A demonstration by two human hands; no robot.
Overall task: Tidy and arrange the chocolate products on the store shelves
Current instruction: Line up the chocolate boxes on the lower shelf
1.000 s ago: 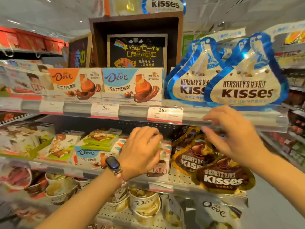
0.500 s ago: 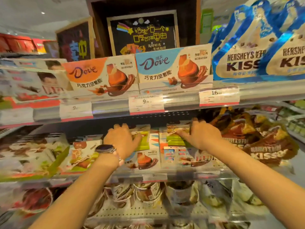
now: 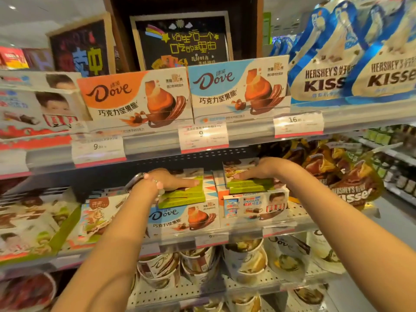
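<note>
**Both hands flat on stacks of green chocolate boxes, middle shelf**

The left hand [image 3: 171,181] lies palm down with its fingers straight and close together, pressing on top of a small stack of flat green boxes [image 3: 184,194]. The right hand [image 3: 258,171] does the same on a second green stack [image 3: 249,185] just to the right; its fingers look extended and flat, holding nothing, though the fingertips are partly hidden by the hand itself. A watch strap and a bead bracelet sit at the left wrist.

Each green stack rests on top of a larger box. Under the left stack is a blue and white Dove box [image 3: 183,218] facing forward. Under the right stack is a white Kinder chocolate box [image 3: 255,204]. Both stand at the front of the middle shelf [image 3: 279,230], touching side by side.

Further out, brown and gold Hershey's Kisses bags [image 3: 351,183] lean loosely to the right on the same shelf. To the left, green-edged display trays [image 3: 45,230] sit at an angle. Above, the upper shelf carries orange [image 3: 135,97] and blue Dove boxes [image 3: 238,86] in a neat row, with blue Kisses bags [image 3: 351,64] beside them. Below are Dove cups [image 3: 200,262].

The tidying seems to be midway. The top row looks finished. The green stacks sit slightly askew, seemingly being squared up, and the tilted trays and slumped Kisses bags probably still need straightening.
</note>
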